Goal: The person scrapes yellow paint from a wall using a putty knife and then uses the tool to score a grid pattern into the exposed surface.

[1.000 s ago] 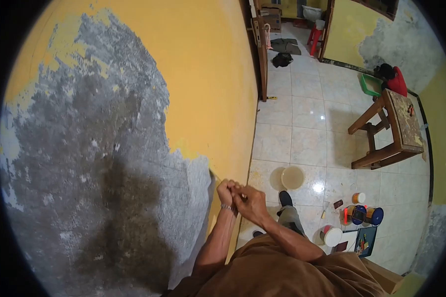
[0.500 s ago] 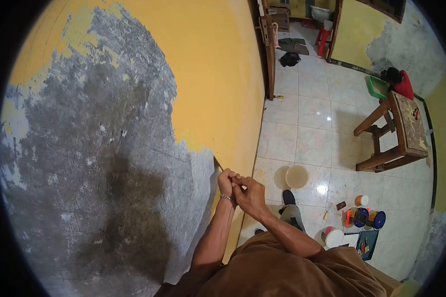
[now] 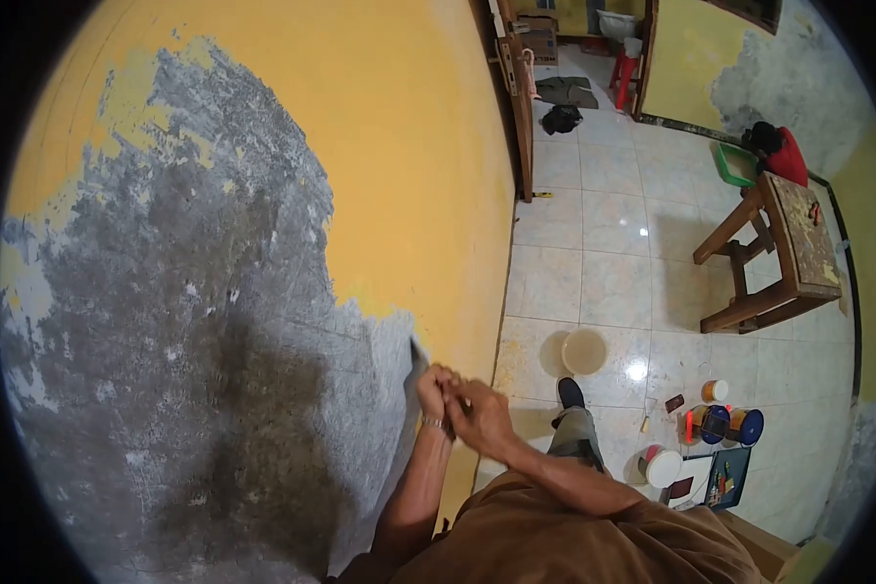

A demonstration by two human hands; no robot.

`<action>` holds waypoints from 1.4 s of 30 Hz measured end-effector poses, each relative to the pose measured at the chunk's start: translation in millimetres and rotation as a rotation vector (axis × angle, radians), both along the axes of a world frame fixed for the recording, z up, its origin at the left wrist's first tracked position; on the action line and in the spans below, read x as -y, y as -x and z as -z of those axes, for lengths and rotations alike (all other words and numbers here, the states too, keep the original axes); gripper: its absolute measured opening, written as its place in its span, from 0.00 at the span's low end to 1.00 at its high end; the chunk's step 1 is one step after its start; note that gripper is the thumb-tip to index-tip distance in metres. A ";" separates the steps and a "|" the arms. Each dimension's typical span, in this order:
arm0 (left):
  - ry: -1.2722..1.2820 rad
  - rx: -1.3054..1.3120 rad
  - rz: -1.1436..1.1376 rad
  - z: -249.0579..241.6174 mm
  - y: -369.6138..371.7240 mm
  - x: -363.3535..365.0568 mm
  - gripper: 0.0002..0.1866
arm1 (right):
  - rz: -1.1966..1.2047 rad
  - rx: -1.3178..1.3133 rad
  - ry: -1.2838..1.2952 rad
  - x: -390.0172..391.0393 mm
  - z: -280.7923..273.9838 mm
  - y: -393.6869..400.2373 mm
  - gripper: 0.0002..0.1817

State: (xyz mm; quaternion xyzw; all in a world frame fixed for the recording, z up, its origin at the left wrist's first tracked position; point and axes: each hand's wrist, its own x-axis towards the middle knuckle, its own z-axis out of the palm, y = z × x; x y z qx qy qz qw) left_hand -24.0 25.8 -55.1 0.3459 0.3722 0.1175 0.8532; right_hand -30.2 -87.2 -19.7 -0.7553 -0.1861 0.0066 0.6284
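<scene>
A broad grey patch of bare wall [image 3: 214, 253] fills the left of the frame, with ragged flecks along its upper edge and a dark shadow [image 3: 253, 428] across its lower part. Smooth yellow paint [image 3: 409, 165] borders it on the right. Where grey and yellow meet, just left of the frame's lower centre, the thin dark end of a tool [image 3: 415, 346] lies at the wall; the rest is hidden by the fingers. The left grip [image 3: 433, 391] is clamped on this tool, a bracelet [image 3: 436, 423] at its wrist. Just right of it, the right grip [image 3: 481, 417] has its bent fingers against the left one; whether they also clamp the tool, I cannot tell.

Further right, a wooden door [image 3: 518, 107] stands at the top, a black bundle [image 3: 562, 119] near it on the tiled floor [image 3: 608, 273]. Lower down are a pale bucket [image 3: 584, 332] and a dark shoe [image 3: 571, 392]. At the lower right sit a white-lidded tub [image 3: 664, 468], two blue-lidded pots and a tray [image 3: 739, 457] of small items. A green basin [image 3: 737, 164] lies at the upper right, near a wooden tabletop [image 3: 786, 206] and a crouching person in red [image 3: 788, 161].
</scene>
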 end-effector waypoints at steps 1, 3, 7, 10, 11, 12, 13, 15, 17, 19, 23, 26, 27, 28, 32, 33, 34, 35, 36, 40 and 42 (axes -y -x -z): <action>-0.020 0.016 0.040 11.2 -11.5 -4.2 0.13 | 0.035 -0.067 0.008 -3.4 3.9 -12.5 0.07; 0.000 -0.134 0.019 21.1 -38.3 1.4 0.13 | 0.101 -0.161 -0.120 -6.5 10.5 -29.4 0.07; 0.012 0.021 -0.044 3.4 -14.0 9.8 0.12 | 0.028 -0.071 -0.034 5.3 4.8 -13.5 0.07; -0.048 0.074 0.055 16.3 -26.6 0.1 0.12 | 0.073 -0.073 0.084 -2.3 14.4 -26.3 0.07; 0.020 -0.060 0.029 12.7 -40.4 4.7 0.12 | 0.069 -0.132 0.027 -5.0 23.7 -33.5 0.07; 0.022 -0.060 0.032 11.0 -36.4 8.8 0.12 | 0.072 -0.131 0.029 1.3 17.2 -31.8 0.07; 0.002 0.008 0.008 10.2 -28.6 12.1 0.12 | 0.034 -0.150 0.048 10.0 5.1 -28.0 0.07; -0.019 0.017 -0.038 -2.6 -21.8 12.5 0.13 | 0.055 -0.029 -0.077 5.8 -5.2 -21.5 0.07; 0.013 0.061 0.039 16.4 -28.3 -8.8 0.14 | -0.007 -0.106 0.040 -2.4 -5.8 -27.9 0.09; 0.002 0.028 0.219 25.6 -48.4 -20.4 0.14 | 0.057 -0.109 0.044 -13.2 2.2 -44.4 0.11; -0.076 -0.007 0.135 21.2 -52.1 7.1 0.13 | 0.128 -0.124 0.063 0.6 14.5 -41.0 0.10; 0.010 -0.049 0.045 27.5 15.6 18.7 0.12 | 0.105 -0.072 0.026 10.3 18.4 11.5 0.09; 0.090 -0.167 0.171 37.1 37.8 2.5 0.07 | 0.074 -0.105 0.038 5.6 25.0 19.2 0.09; 0.088 -0.165 0.174 31.2 52.9 4.7 0.07 | 0.044 -0.134 0.050 -0.3 33.5 21.4 0.09; 0.020 -0.138 0.126 25.8 120.5 7.8 0.09 | 0.214 -0.099 0.071 -28.5 88.0 -37.4 0.08; -0.068 -0.187 0.179 28.4 138.8 4.0 0.12 | 0.222 -0.071 0.049 -27.2 87.5 -32.5 0.08; -0.075 -0.182 0.184 33.7 156.9 0.2 0.12 | 0.227 -0.066 0.042 -23.9 80.4 -15.1 0.08; -0.091 -0.199 0.223 40.8 176.0 -2.7 0.14 | 0.167 -0.074 0.053 -15.4 65.6 13.6 0.08; -0.106 -0.217 0.261 45.1 189.7 -4.1 0.17 | 0.105 -0.084 0.066 -9.4 52.2 30.4 0.08; -0.094 -0.226 0.251 33.5 213.8 9.7 0.18 | 0.159 -0.060 0.069 -16.0 46.4 21.7 0.10; -0.079 -0.214 0.264 30.7 207.6 15.2 0.17 | 0.262 -0.044 -0.037 -18.7 64.9 -12.8 0.11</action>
